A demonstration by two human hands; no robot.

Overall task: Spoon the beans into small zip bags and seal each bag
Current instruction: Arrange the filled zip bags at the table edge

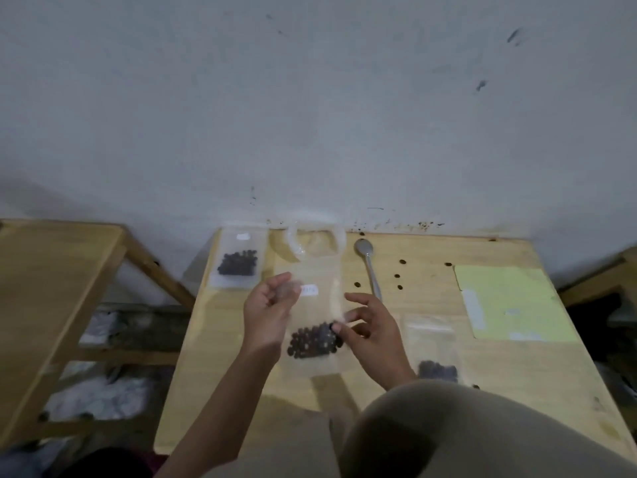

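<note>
The left hand (267,307) pinched the upper edge of a clear zip bag (315,319), fingers curled on the plastic near its small white label. The right hand (370,331) held the bag's right side, thumb pressed by the dark beans (313,341) heaped in its lower half, though motion blur hid how firmly those fingers closed. The bag hung just above the wooden table (431,395). A filled bag (238,262) lay at the far left edge, another filled bag (436,353) near the right forearm. A metal spoon (369,267) rested beyond the right hand, with loose beans scattered beside it and a yellow-green sheet (510,298) further right.
</note>
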